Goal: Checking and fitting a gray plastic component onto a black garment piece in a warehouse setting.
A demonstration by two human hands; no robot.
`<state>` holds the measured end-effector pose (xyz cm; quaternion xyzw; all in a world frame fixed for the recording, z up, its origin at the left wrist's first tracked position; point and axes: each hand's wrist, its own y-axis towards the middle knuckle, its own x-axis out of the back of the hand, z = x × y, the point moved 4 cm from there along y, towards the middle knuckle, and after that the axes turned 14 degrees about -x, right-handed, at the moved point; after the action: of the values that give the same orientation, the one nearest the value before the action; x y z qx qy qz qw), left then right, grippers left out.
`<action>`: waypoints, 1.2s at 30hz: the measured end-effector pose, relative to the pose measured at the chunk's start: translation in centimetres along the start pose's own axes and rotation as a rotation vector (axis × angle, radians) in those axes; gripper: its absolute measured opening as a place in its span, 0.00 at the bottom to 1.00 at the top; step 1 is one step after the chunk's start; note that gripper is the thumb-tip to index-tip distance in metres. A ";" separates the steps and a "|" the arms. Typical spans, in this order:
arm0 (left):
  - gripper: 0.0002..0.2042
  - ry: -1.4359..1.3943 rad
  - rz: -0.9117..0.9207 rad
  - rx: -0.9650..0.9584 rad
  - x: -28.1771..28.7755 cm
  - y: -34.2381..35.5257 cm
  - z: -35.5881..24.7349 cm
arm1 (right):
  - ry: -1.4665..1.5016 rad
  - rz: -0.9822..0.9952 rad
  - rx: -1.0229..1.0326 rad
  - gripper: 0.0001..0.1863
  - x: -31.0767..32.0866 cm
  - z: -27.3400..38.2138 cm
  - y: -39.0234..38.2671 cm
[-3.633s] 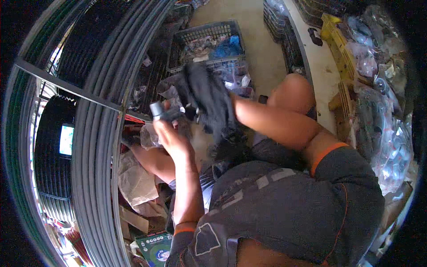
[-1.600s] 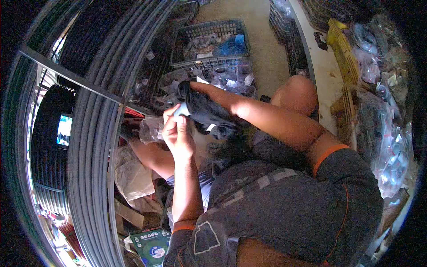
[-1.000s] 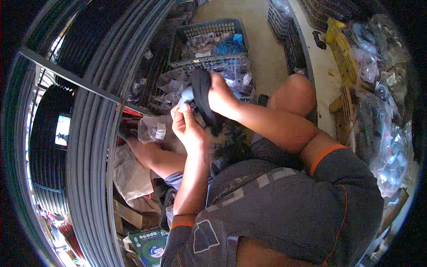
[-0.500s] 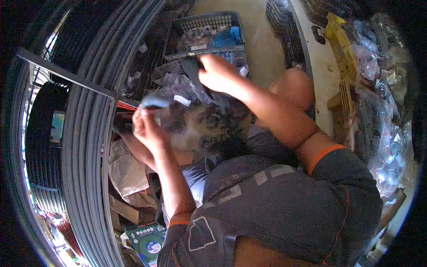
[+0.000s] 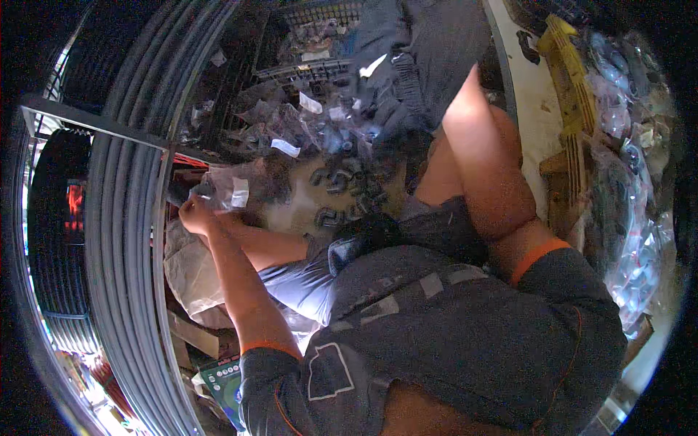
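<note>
Since the earlier frame the dark cloth [image 5: 447, 47] has swung up and forward, now spread partly across the black crate [image 5: 309, 70], while the left hand [image 5: 195, 215] has moved out beside the clear bag [image 5: 236, 190] — fingers curled, any hold unclear. Cloth looks light, limp, unbreakable, best gathered at an edge; right forearm [image 5: 491, 152] reaches it, hand hidden — grip cannot be told. Grey tubes [image 5: 120, 232] and yellow crate [image 5: 571, 69] bound the sides, more room between.
</note>
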<state>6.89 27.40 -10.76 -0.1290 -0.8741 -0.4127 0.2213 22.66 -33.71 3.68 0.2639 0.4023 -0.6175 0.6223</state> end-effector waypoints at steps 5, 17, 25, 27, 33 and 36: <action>0.20 0.206 0.153 -0.094 -0.8 -0.3 0.5 | 0.015 -0.178 0.063 0.18 4.7 0.7 0.7; 0.25 0.102 0.627 -0.792 -8.3 -20.0 -15.4 | -0.068 -0.454 0.069 0.18 13.5 0.2 -1.4; 0.26 -0.081 1.757 -0.696 -14.7 -36.1 -11.6 | -0.115 -0.468 0.002 0.19 13.2 -2.0 -0.8; 0.25 -0.062 1.759 -0.648 -15.5 -37.5 -10.6 | -0.135 -0.466 -0.012 0.19 13.0 -2.3 -0.5; 0.25 0.022 1.727 -0.587 -16.6 -37.8 -10.2 | -0.180 -0.445 -0.046 0.19 11.9 -3.4 -0.2; 0.24 0.008 1.756 -0.569 -16.4 -37.8 -10.5 | -0.210 -0.439 -0.054 0.19 11.4 -3.8 -0.3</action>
<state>8.61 -5.14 -38.05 -0.7938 -0.3276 -0.2967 0.4178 20.73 -36.91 -7.71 0.0878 0.3994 -0.7511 0.5183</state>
